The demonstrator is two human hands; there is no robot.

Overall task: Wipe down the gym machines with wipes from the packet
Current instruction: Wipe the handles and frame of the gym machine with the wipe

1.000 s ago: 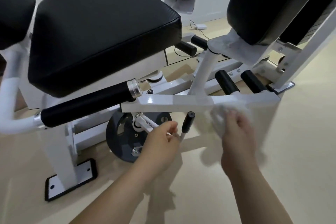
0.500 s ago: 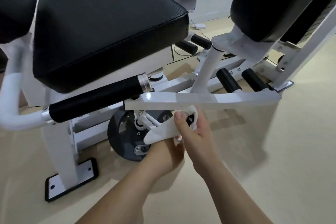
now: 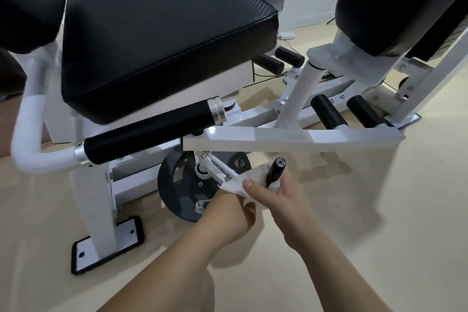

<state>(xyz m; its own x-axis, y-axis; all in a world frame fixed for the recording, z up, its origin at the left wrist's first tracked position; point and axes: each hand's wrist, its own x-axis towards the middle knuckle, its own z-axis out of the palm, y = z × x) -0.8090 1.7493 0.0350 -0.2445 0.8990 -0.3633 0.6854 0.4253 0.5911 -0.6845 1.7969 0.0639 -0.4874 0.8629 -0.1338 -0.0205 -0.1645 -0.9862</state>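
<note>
The white wipe (image 3: 239, 183) is bunched around the thin lever (image 3: 215, 167) of the gym machine, just below the lever's black grip (image 3: 274, 171), which pokes up out of the cloth. The right hand (image 3: 276, 200) pinches the wipe against the lever: its thumb lies flat across the top of the cloth and its fingers curl round behind the black grip. The left hand (image 3: 228, 215) sits directly under the wipe and touches the right hand. Its fingers are tucked out of sight beneath the cloth, so I cannot tell whether they hold anything.

Just beyond the hands the lever runs up to a hub on a dark grey disc (image 3: 177, 185). Above them a flat white bar (image 3: 291, 142) crosses from left to right. Up and to the left of the hands are a black padded handle (image 3: 152, 132) with silver end rings and a large black seat pad (image 3: 162, 33). Far beyond the right hand stand two short black pegs (image 3: 326, 111). To the lower left of the left hand a white foot plate (image 3: 106, 243) with black edging rests on the beige floor (image 3: 379, 235).
</note>
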